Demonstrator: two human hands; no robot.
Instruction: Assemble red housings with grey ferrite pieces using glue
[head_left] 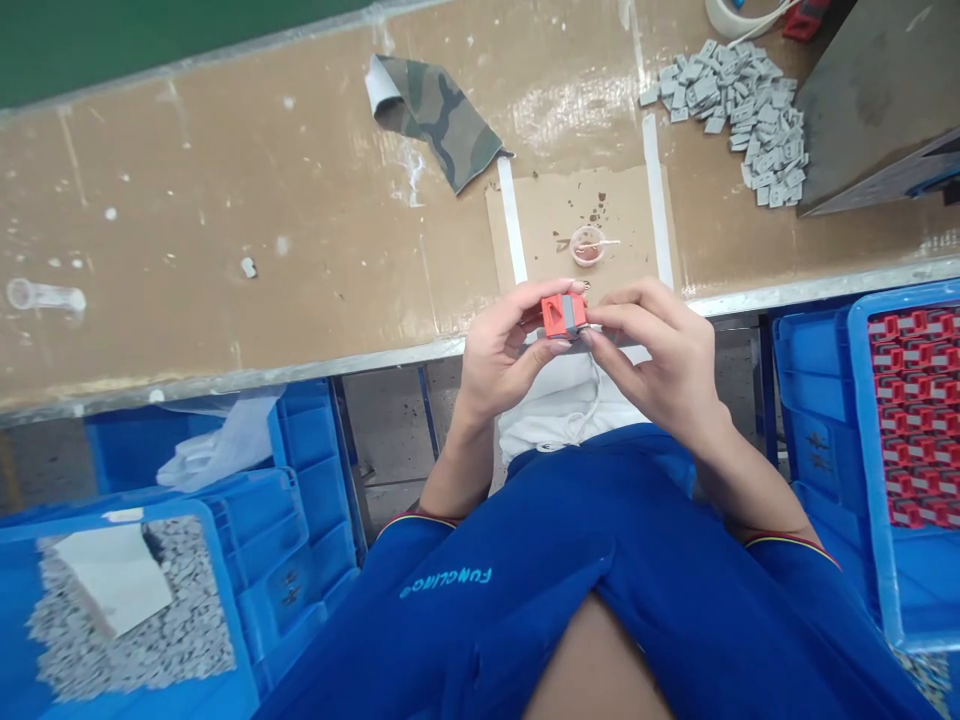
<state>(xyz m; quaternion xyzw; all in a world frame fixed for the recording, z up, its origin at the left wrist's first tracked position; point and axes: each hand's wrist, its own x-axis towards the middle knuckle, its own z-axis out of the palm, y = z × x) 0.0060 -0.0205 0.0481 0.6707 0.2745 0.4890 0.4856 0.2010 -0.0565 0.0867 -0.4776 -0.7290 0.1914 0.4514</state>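
A small red plastic block with a grey band across it (556, 316) is held up at the table's front edge. My left hand (504, 345) grips it between thumb and fingers from the left. On the other side, my right hand (660, 345) pinches at its right end with thumb and forefinger; whether a separate small part sits between those fingertips cannot be made out. Just beyond the hands, a small clear cup (587, 246) with reddish-brown contents and a thin white stick stands on a cardboard sheet (544, 205) taped to the table.
Camouflage cloth (442, 115) lies further back. At the back right are a heap of grey plastic pieces (750, 110) and a metal box (877, 100). Blue crates flank me: grey pieces (187, 600) fill the left one, rows of red-and-grey blocks (915, 400) the right one.
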